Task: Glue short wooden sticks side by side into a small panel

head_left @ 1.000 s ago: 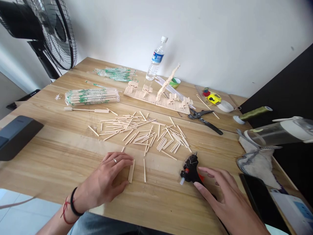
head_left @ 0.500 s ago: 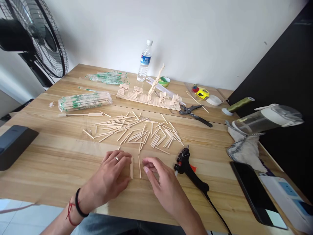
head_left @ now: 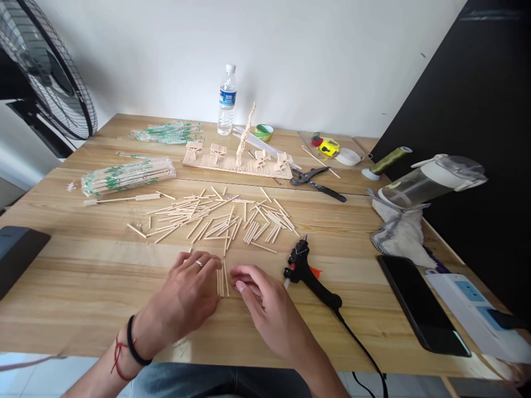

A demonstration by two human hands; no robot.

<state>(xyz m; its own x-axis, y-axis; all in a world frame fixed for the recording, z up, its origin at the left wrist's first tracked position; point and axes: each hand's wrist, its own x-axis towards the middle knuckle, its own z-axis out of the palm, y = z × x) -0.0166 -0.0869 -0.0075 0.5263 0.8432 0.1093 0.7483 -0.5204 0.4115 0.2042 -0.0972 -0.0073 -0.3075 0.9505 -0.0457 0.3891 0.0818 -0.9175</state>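
Just in front of the person, near the front edge of the wooden surface [head_left: 103, 276], lies a short row of cut sticks [head_left: 222, 279], side by side and pointing away from them. They look like slivers of bamboo: very light, stiff along their length, thin enough to snap if bent, and smooth enough, I'd judge, to roll or skid apart at a careless nudge. The safest hold would be along the long outer sides, squeezing the row together, or a light pinch at the ends; pressing down from above would likely scatter them. The left hand [head_left: 186, 296] lies flat and low, fingers together, its tips against the left side of the row, gripping nothing. The right hand [head_left: 265, 307] comes in from the other side, loosely open with the fingers a little curled, the fingertips at or just touching the rightmost stick; it holds nothing either. The black glue gun [head_left: 307, 273] rests just to the right of that hand, and the scatter of loose sticks [head_left: 219, 218] lies a little further back.
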